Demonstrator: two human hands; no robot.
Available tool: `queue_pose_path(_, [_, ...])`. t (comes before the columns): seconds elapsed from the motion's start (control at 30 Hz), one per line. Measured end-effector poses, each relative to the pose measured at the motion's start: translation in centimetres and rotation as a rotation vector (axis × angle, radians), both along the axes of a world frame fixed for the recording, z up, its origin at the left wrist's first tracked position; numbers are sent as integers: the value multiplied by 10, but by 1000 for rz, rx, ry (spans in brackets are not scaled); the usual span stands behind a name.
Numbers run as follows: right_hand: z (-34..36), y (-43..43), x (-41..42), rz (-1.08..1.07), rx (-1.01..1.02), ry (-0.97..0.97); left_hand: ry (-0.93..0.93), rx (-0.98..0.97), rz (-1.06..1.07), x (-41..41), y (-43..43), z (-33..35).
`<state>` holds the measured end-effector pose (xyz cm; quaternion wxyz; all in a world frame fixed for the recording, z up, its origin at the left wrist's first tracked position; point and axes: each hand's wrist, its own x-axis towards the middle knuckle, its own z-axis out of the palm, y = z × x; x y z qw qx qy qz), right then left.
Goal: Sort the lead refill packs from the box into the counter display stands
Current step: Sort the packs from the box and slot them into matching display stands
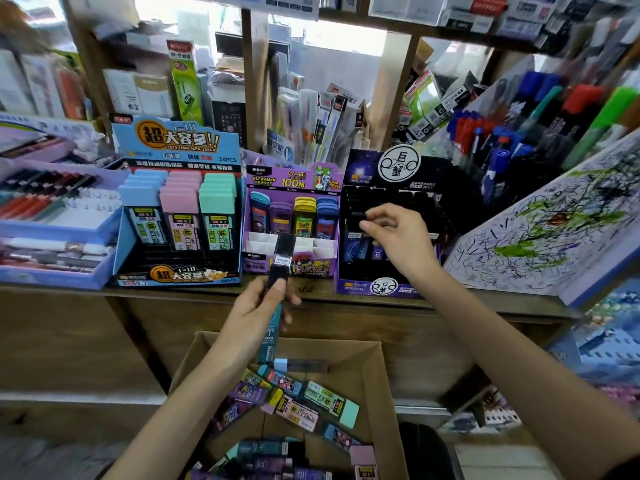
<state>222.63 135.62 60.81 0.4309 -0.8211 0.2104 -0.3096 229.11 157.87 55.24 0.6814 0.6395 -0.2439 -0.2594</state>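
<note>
At 6 o'clock, nearest the camera, the brown cardboard box (379,372) still carries a jumble of loose lead refill packs (311,407) with pink, mint, purple and blue caps. Just above it, near the centre, the left hand (258,306) is curled round a slim black-and-teal refill pack (282,258), held upright with a white label showing on its dark upper half. At 3 o'clock the right hand (394,233) has thumb and forefinger pinched on what looks like a dark pack (362,224), though black on black blurs its outline, over the black starry cardboard display stand (367,171). To seat it well, I would line it up with a free slot, keep it upright and press it fully down. The waiting pack seems to match this stand, not the purple cardboard display stand (277,183) at 12 o'clock or the blue cardboard display stand (173,140) at 10 o'clock.
</note>
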Motion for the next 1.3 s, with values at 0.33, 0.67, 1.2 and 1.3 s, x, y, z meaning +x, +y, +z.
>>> queue_pose_path(0.33, [9,8,8,-133,-212,250,39,-70,-33,-4,-1,0])
queue_pose_path(0.67, [7,84,-13,322,220,99,-22,-80,-69,-13,-13,7])
queue_pose_path(1.2, [42,-6,-32,52,83,-163,52,-56,40,6,-15,2])
queue_pose_path(1.3, [34,-20,-31,44,-2,-113,39,-45,13,6,-16,-1])
